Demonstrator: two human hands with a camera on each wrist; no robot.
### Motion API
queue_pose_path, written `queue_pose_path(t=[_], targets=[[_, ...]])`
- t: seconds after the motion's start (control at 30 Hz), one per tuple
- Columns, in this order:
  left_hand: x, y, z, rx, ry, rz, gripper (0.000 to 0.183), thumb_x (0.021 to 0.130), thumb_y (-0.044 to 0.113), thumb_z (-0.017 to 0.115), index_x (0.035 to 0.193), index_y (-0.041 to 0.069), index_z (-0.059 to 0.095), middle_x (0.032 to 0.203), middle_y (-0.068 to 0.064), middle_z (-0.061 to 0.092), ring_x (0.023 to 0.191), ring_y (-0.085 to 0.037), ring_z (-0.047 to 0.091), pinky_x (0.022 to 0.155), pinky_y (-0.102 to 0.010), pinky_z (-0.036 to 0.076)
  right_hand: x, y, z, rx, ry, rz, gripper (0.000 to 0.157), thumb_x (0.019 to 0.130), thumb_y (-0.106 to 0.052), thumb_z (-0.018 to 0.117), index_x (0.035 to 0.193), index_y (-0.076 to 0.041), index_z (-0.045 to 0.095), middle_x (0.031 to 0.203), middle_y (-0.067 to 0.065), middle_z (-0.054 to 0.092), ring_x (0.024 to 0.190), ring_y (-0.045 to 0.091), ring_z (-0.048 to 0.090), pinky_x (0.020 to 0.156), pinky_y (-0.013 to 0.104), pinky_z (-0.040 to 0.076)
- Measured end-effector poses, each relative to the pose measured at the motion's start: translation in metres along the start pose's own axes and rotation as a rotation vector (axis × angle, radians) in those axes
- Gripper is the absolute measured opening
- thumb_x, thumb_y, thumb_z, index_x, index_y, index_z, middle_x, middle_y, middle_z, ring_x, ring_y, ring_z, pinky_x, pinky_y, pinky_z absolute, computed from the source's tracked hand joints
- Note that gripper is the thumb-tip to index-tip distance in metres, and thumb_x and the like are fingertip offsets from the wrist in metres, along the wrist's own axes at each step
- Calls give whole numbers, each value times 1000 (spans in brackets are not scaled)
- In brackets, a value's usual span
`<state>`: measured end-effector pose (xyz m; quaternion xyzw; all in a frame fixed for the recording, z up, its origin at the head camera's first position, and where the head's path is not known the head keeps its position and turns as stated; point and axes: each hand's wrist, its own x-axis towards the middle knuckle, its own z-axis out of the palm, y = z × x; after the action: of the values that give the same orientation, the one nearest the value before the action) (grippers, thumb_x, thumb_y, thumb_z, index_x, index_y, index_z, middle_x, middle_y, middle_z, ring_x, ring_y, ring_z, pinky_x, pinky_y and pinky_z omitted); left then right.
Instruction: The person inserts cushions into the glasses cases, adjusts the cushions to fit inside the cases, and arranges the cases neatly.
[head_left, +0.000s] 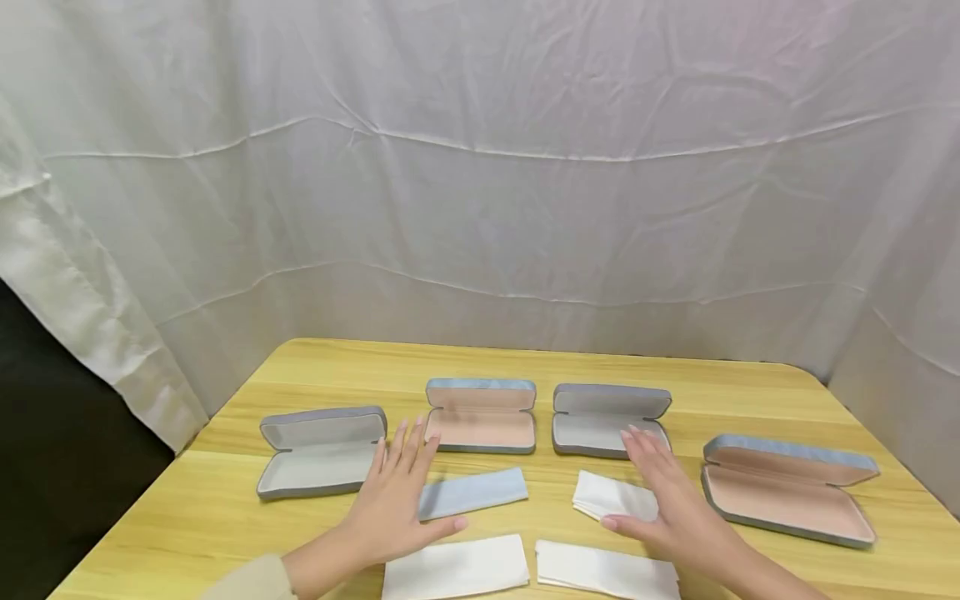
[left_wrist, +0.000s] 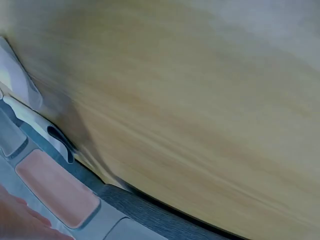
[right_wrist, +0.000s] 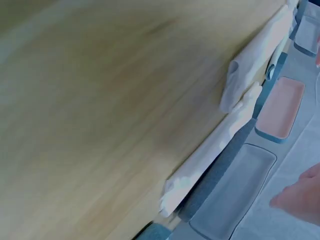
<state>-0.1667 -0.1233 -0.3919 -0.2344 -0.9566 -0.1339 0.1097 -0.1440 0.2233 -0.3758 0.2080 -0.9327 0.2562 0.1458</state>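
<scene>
My left hand (head_left: 393, 507) is held with fingers extended, overlapping one end of a folded light-blue cloth (head_left: 480, 492). Its thumb reaches across the upper edge of a folded white cloth (head_left: 457, 568). On the other side, my right hand (head_left: 678, 512) also has straight fingers and grips nothing. Those fingertips overlap a grey-lined glasses case (head_left: 592, 431), while the thumb crosses a small folded white cloth (head_left: 609, 493). A second long white cloth (head_left: 603, 571) lies nearer me. Left of centre, a pink-lined glasses case (head_left: 480, 427) stands with its lid raised, by my left fingertips.
Another grey-lined case (head_left: 318, 465) lies opened at the left, and another pink-lined case (head_left: 787, 500) at the right. All rest on a wood-grain table (head_left: 217, 517). A pale curtain (head_left: 480, 225) hangs behind and beside it.
</scene>
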Motion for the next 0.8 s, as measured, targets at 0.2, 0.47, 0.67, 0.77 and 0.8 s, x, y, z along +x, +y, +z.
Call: queue_pose_path(t=[0.2,0.47,0.67,0.77,0.8], targets=[[-4,-4,-2,-9,39,28,95,78,65,57,144,3,30,153,-18,17,139,-42,18,109,-61,21,13,-13,1,20,46,-58,85,73,-38,76,141,-5,37,139,20,45,124,43,43,89,60,42],[-11,-11,0,-88,65,33,89,78,57,63,142,3,34,145,-19,36,133,-42,33,103,-60,31,26,-12,18,41,153,-234,70,67,-25,82,129,-6,55,124,15,60,111,33,57,85,45,52],[-17,-15,3,-149,39,-1,80,81,54,63,137,2,41,138,-15,46,128,-35,42,102,-57,35,32,-11,33,192,101,-193,55,73,-21,78,122,-3,60,119,14,63,107,31,60,83,40,54],[-18,-16,5,-164,41,-27,75,81,54,62,133,1,46,133,-13,51,124,-31,46,101,-52,38,35,-15,38,275,51,-119,51,76,-21,76,120,-2,61,119,13,64,108,30,60,84,39,53],[-19,-17,5,-173,41,-39,74,82,54,62,132,1,47,131,-12,52,123,-31,46,101,-51,38,36,-16,40,293,37,-98,49,77,-21,75,119,-1,61,118,14,64,107,30,61,83,38,53]])
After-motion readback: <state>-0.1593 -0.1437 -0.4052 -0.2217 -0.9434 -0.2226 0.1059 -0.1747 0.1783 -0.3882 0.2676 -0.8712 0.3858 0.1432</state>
